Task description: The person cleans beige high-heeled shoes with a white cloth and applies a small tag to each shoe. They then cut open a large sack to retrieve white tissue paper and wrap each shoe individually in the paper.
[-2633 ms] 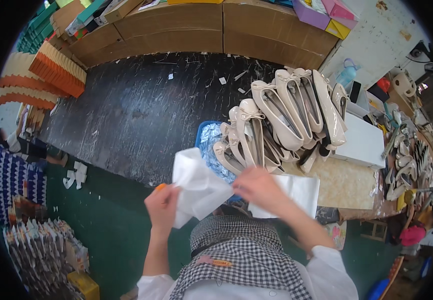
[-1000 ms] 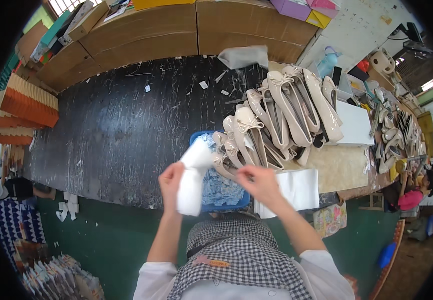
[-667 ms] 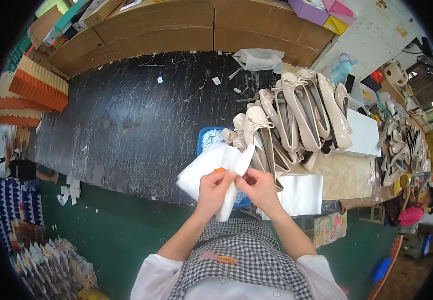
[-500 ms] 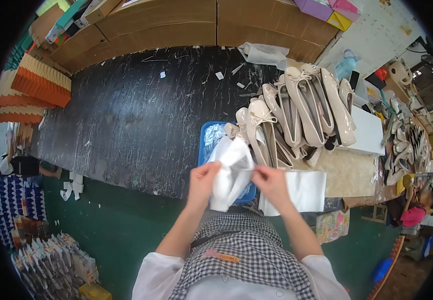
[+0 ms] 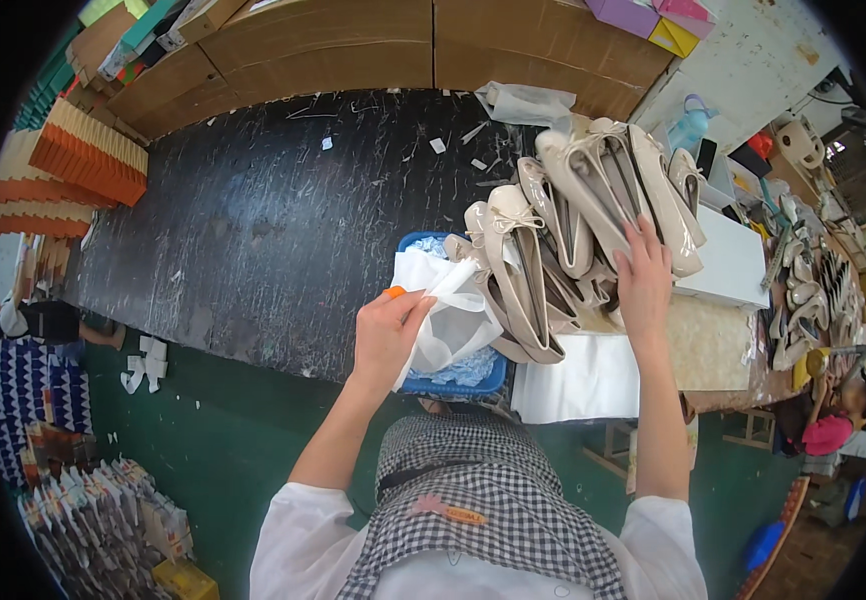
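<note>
My left hand [image 5: 387, 328] pinches the edge of a thin white bag [image 5: 460, 312], which hangs crumpled and partly opened over a blue basket [image 5: 493, 383]. An orange cover shows on one of its fingers. Farther right, my right hand [image 5: 645, 283] has its fingers on the heel end of a glossy beige ballet flat [image 5: 556, 158] with a bow. That shoe slants across a row of similar flats [image 5: 659, 190]. Light-blue crumpled stuffing [image 5: 468, 370] fills the basket. Below the shoes lies a stack of flat white bags [image 5: 583, 375].
The dark worktop [image 5: 243, 240] carries scattered scraps, with cardboard boxes [image 5: 333, 50] along its back. Stacked orange-and-cream pieces [image 5: 88, 160] stand at the far left. A white box [image 5: 718, 260] sits right of the shoes. Another person [image 5: 833, 425] works at a table farther right.
My right hand has let go of the white bag and moved up and right to the shoes. The left hand has shifted slightly left and up with the bag. One flat has moved.
</note>
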Demonstrator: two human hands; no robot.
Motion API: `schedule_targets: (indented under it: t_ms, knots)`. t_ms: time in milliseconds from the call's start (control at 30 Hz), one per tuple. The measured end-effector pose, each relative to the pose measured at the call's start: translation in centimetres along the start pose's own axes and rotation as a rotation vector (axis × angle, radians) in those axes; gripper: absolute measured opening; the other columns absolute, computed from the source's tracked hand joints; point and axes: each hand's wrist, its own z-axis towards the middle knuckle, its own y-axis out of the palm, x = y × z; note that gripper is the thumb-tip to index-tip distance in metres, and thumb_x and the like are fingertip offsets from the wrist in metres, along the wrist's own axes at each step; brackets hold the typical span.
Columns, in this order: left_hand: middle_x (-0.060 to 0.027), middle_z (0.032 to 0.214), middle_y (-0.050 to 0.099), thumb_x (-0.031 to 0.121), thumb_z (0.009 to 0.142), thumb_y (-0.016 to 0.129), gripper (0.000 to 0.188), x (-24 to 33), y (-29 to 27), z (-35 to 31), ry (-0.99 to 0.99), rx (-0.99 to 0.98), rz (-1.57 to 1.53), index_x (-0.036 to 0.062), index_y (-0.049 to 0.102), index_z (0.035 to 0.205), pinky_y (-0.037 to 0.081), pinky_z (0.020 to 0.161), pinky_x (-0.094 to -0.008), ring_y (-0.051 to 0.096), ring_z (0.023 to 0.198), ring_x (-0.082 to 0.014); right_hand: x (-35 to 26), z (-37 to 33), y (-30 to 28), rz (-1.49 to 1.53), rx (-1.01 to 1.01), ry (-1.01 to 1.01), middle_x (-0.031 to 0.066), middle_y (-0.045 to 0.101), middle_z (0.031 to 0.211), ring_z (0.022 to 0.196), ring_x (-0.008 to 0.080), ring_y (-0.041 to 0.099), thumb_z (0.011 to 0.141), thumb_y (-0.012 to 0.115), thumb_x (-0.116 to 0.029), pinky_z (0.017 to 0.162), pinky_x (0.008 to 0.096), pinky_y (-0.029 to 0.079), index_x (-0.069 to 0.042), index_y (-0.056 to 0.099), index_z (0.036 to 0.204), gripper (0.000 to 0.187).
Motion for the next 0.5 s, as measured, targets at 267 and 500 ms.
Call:
schedule_targets:
  t_ms: [267,500]
  knots:
    - [-0.0134,0.073,0.062,0.016,0.084,0.063,0.016,-2.4,-0.1,-0.1,0.015,0.039,0.096,0.0042,0.070,0.093,0.046,0.057,-0.0358,0.061,0.063,-0.0272,-8.2,-8.5,-10.7,0.071,-0.281,-0.356,0.0036,0.064,0.116,0.089,0.0272,0.054,0.067,0.061,0.000,0.077,0.0342,0.047,-0.011,0.069,0.106,0.041]
    - [-0.0104,0.068,0.061,0.014,0.078,0.069,0.008,5.6,3.9,-8.0,0.314,-0.197,-0.250,0.0071,0.069,0.082,0.051,0.056,-0.0327,0.062,0.060,-0.0233,-10.6,-13.8,3.2,1.732,-0.355,1.289,0.0109,0.060,0.117,0.097,0.0204,0.058,0.092,0.055,-0.018,0.082,0.0365,0.050,-0.001,0.052,0.125,0.038]
